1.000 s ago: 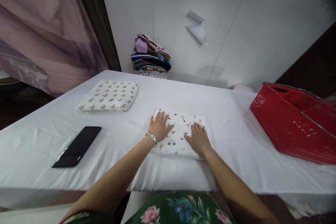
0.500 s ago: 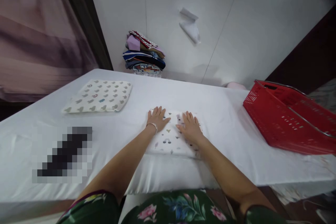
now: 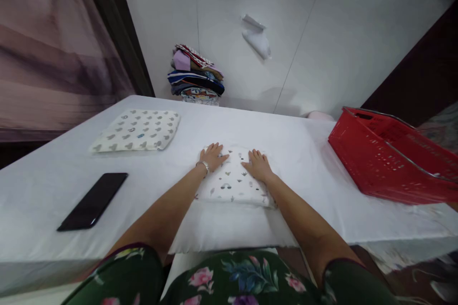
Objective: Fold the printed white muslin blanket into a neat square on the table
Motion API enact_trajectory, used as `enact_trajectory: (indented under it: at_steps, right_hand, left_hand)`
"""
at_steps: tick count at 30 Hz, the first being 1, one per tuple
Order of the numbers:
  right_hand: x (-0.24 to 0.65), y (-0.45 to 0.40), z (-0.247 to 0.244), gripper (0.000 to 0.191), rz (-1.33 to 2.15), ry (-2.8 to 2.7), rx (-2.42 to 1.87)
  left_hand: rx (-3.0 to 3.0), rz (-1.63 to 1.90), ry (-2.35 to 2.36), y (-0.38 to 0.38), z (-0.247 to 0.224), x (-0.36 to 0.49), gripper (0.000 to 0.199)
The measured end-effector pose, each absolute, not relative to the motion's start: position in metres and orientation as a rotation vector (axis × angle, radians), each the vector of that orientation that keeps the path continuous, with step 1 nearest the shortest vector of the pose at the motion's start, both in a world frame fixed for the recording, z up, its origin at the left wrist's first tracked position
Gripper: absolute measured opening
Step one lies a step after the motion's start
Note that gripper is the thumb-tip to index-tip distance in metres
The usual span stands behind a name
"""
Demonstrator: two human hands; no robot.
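Note:
A folded white cloth printed with small rainbows and other little motifs lies flat near the table's front edge. My left hand rests on its upper left part, fingers stretched out, with a bracelet at the wrist. On its upper right part lies my right hand, palm down and fingers extended. Neither hand grips the fabric. To the left, farther back, is a second folded cloth, cream with rows of grey shapes and a few coloured ones.
A black phone lies on the white-covered table at left. A red plastic basket with metal handles stands at right. Behind the table's far edge rises a stack of folded clothes. Clear plastic hangs on the wall.
Both hands have stayed on the printed cloth; the right has shifted slightly toward its far edge. The view has tilted a little. The phone, blurred out before, now shows clearly.

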State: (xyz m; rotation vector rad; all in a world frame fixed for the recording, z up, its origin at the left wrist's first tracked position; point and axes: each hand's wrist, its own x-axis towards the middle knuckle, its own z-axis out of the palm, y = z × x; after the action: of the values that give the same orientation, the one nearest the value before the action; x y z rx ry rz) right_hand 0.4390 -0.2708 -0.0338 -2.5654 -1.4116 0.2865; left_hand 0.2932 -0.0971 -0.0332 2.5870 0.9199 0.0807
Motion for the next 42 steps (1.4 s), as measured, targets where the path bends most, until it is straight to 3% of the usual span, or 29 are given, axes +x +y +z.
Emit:
enact_trajectory:
  at_steps: [5, 14, 20, 30, 39, 42]
  right_hand:
    - [0.442, -0.308, -0.031, 0.069, 0.277, -1.186, -2.398]
    - [0.424, -0.368, -0.061, 0.079, 0.506, -0.419, -1.891]
    - [0.434, -0.363, -0.040, 0.088, 0.640, -0.365, -1.855]
    - [0.456, -0.352, -0.027, 0.103, 0.995, -0.267, -1.723]
    - [0.474, -0.346, -0.031, 0.096, 0.837, -0.363, -1.724]
    - [0.493, -0.346, -0.033, 0.092, 0.710, -0.437, -1.929]
  left_hand:
    - [2.323, 0.290, 1.087, -0.097, -0.027, 0.250, 0.064]
    - [2.111, 0.148, 1.282, -0.114, -0.025, 0.209, 0.059]
    - [2.138, 0.000, 1.275, -0.103, -0.023, 0.225, 0.052]
    - [1.821, 0.188, 1.276, -0.105, -0.028, 0.220, 0.044]
    - [1.539, 0.221, 1.195, -0.124, -0.027, 0.217, 0.045]
    - [1.311, 0.189, 1.074, -0.146, -0.027, 0.215, 0.053]
